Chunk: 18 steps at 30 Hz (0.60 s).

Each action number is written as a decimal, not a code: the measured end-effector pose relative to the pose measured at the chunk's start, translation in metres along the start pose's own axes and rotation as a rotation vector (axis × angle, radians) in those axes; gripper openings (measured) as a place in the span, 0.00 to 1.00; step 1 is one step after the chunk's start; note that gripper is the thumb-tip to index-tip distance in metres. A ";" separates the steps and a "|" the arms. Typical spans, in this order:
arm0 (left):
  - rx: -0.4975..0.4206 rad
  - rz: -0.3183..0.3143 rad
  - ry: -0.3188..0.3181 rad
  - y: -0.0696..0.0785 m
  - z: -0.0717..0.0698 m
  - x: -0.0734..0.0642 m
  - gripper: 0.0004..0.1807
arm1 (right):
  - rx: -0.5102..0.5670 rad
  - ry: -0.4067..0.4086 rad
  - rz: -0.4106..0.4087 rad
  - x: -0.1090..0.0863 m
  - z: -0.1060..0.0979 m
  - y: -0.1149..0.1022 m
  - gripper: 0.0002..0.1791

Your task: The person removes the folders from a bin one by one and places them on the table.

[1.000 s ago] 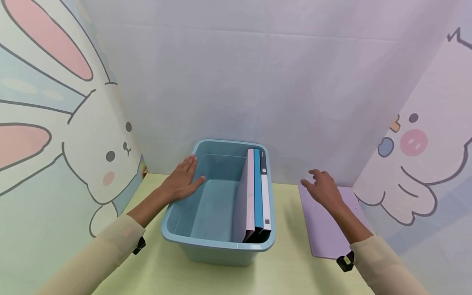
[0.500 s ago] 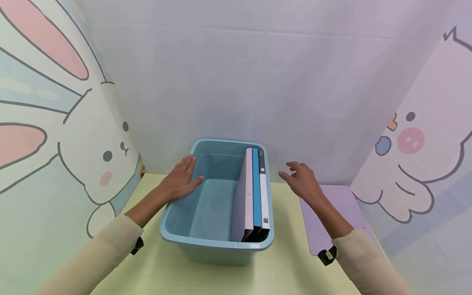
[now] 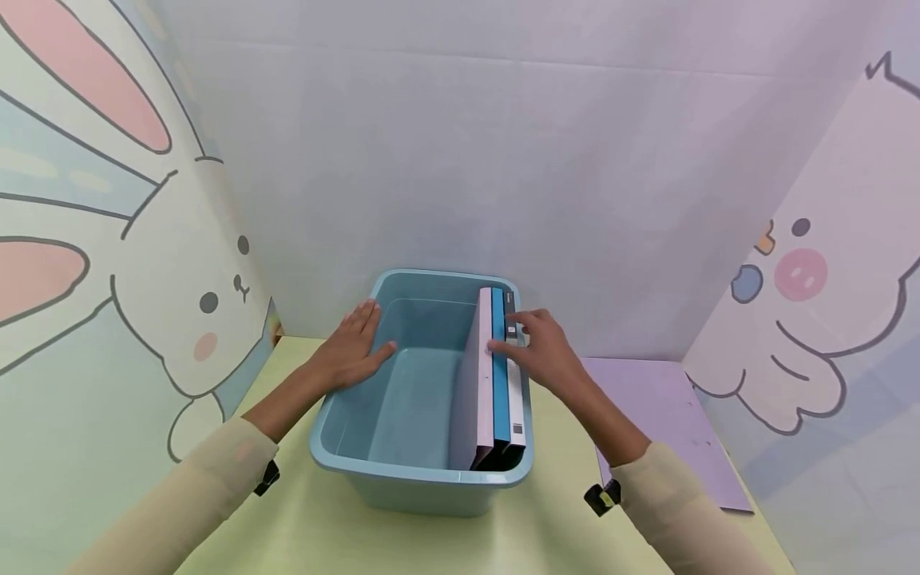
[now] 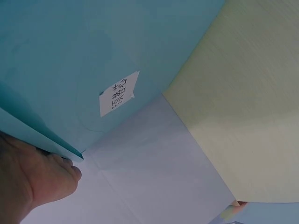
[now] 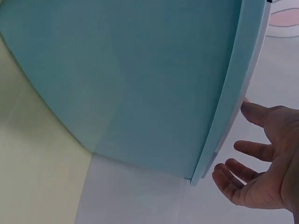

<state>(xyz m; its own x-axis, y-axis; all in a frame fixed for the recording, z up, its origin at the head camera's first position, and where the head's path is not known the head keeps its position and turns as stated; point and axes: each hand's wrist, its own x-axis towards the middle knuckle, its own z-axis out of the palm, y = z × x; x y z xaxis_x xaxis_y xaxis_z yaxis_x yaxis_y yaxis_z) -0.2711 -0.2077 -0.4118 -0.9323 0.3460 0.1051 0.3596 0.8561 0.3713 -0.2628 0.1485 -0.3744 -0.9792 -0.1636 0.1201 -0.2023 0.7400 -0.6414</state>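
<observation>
A light blue plastic tub [image 3: 424,474] stands in the middle in the head view. Three binders stand spine-up along its right inner side: a pale pink one [image 3: 485,399], a blue one [image 3: 500,399] and a white one [image 3: 516,403] with a black end. My left hand [image 3: 348,347] lies across the tub's left rim, thumb over the inside. Over the binders' far half is my right hand [image 3: 545,349], thumb across the spines to the pink one and fingers near the white one's black end. In the right wrist view its fingers [image 5: 254,149] are spread and loosely bent.
A flat purple folder [image 3: 661,399] lies on the pale yellow table [image 3: 287,519] to the right, partly behind my right forearm. The left wrist view shows a white handwritten label [image 4: 119,94] on the tub's outer wall. A pale curtain [image 3: 460,160] hangs close behind.
My right hand has moved left from above the purple folder to the binders in the tub, uncovering more of the folder. The left hand has stayed on the rim.
</observation>
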 end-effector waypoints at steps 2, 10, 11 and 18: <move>0.000 -0.001 0.000 0.000 0.000 0.000 0.47 | -0.008 -0.012 -0.008 0.000 0.006 -0.005 0.41; -0.003 -0.002 -0.011 -0.001 0.002 0.002 0.47 | -0.087 0.007 -0.046 0.002 0.021 -0.015 0.41; -0.004 -0.001 -0.011 -0.001 0.002 0.002 0.48 | -0.094 0.004 -0.047 0.002 0.022 -0.016 0.42; -0.008 0.009 0.000 -0.002 -0.001 0.000 0.46 | -0.145 -0.034 -0.073 0.007 0.028 -0.029 0.43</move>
<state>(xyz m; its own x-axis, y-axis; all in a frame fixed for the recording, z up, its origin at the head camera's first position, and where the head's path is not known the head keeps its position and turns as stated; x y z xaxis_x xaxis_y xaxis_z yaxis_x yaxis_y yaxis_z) -0.2713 -0.2094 -0.4118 -0.9291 0.3534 0.1087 0.3674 0.8501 0.3772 -0.2631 0.1076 -0.3764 -0.9613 -0.2401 0.1352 -0.2752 0.8113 -0.5157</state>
